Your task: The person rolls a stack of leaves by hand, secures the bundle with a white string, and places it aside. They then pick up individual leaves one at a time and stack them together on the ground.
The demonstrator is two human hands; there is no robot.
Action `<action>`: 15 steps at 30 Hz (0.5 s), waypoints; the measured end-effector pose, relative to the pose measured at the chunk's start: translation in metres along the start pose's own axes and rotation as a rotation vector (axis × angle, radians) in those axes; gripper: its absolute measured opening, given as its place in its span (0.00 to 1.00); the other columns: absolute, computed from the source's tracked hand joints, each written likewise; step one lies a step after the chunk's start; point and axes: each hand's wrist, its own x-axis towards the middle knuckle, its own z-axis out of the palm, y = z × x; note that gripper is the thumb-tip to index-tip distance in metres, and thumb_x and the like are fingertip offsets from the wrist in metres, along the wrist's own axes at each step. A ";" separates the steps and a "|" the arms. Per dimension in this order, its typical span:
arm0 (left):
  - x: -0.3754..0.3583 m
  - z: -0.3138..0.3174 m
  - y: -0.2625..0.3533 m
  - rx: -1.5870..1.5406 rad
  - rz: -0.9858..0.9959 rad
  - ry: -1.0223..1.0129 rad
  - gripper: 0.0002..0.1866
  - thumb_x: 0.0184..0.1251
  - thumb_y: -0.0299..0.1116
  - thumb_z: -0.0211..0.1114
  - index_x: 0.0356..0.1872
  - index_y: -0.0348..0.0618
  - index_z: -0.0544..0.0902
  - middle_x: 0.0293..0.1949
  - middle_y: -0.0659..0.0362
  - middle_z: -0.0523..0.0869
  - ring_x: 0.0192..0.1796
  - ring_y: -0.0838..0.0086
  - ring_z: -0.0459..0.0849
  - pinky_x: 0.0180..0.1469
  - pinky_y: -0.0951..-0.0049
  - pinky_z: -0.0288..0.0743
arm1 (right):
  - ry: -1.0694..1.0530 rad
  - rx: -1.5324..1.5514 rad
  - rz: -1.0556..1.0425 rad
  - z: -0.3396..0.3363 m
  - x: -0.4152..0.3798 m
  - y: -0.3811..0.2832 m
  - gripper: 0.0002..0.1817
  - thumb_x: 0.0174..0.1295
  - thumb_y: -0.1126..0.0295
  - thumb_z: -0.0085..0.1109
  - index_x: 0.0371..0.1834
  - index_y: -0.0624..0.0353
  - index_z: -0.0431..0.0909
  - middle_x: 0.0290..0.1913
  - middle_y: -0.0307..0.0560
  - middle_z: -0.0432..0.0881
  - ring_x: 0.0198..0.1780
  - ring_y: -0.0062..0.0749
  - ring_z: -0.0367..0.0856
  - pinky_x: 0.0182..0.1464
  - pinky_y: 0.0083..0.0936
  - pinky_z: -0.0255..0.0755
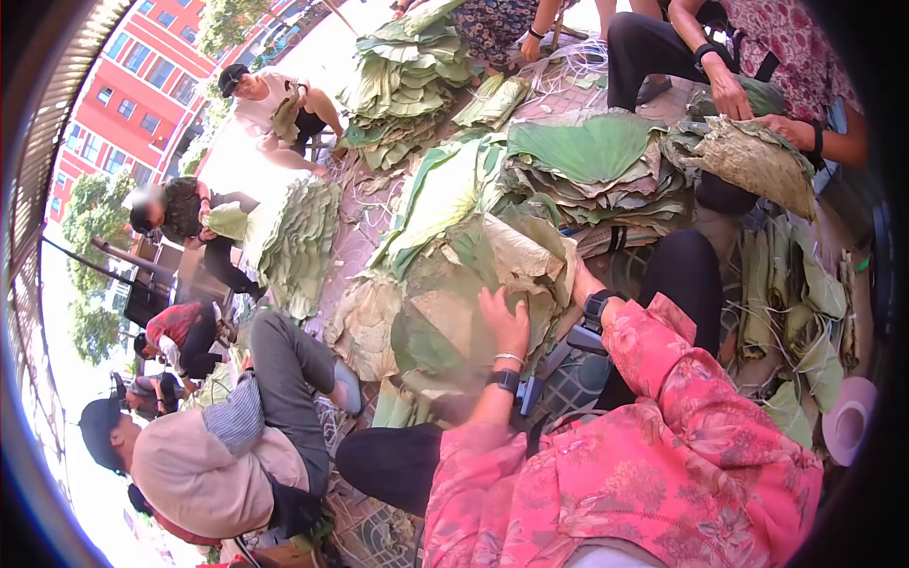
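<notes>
Large dried lotus leaves (445, 317), green and tan, lie spread in a stack before me. My left hand (504, 327) rests on their upper surface with its fingers apart. At the right edge of the same leaves, my right hand (584, 282) grips the rim of a tan, folded-over leaf (516, 254); its fingertips are partly hidden. A tall pile of flattened lotus leaves (592, 175), with a green one on top, stands just beyond my hands.
A person on the right holds a folded bundle of leaves (748, 161). Tied leaf bundles (757, 293) and a pink hat (847, 421) lie at far right. More leaf stacks (295, 241) stand beyond. On the left sits a person in a dark cap (204, 473). White strings (568, 71) litter the paving.
</notes>
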 end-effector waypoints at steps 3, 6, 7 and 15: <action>0.002 -0.001 -0.006 0.116 -0.059 0.076 0.18 0.49 0.31 0.64 0.44 0.42 0.76 0.51 0.49 0.70 0.56 0.52 0.66 0.57 0.57 0.60 | 0.020 -0.062 -0.011 0.008 -0.003 -0.002 0.18 0.63 0.58 0.45 0.46 0.58 0.76 0.42 0.42 0.79 0.42 0.27 0.77 0.47 0.26 0.69; 0.016 -0.016 0.006 0.221 -0.143 -0.020 0.12 0.49 0.35 0.66 0.35 0.45 0.79 0.42 0.52 0.75 0.49 0.55 0.71 0.52 0.57 0.64 | 0.025 -0.055 0.000 0.012 -0.006 -0.006 0.18 0.63 0.58 0.45 0.46 0.58 0.76 0.42 0.42 0.79 0.42 0.27 0.77 0.48 0.26 0.69; 0.021 -0.018 0.008 0.244 -0.147 -0.053 0.11 0.49 0.37 0.67 0.32 0.46 0.80 0.39 0.53 0.77 0.47 0.56 0.72 0.50 0.57 0.65 | 0.024 -0.041 0.004 0.013 -0.008 -0.007 0.18 0.63 0.58 0.45 0.47 0.58 0.76 0.42 0.42 0.79 0.42 0.27 0.77 0.48 0.26 0.69; 0.044 -0.006 0.025 -0.185 -0.222 -0.283 0.14 0.60 0.44 0.60 0.29 0.42 0.80 0.36 0.56 0.81 0.39 0.64 0.78 0.38 0.68 0.71 | -0.007 0.093 0.033 0.011 -0.029 -0.012 0.18 0.63 0.58 0.44 0.47 0.58 0.76 0.43 0.42 0.79 0.43 0.28 0.76 0.49 0.26 0.68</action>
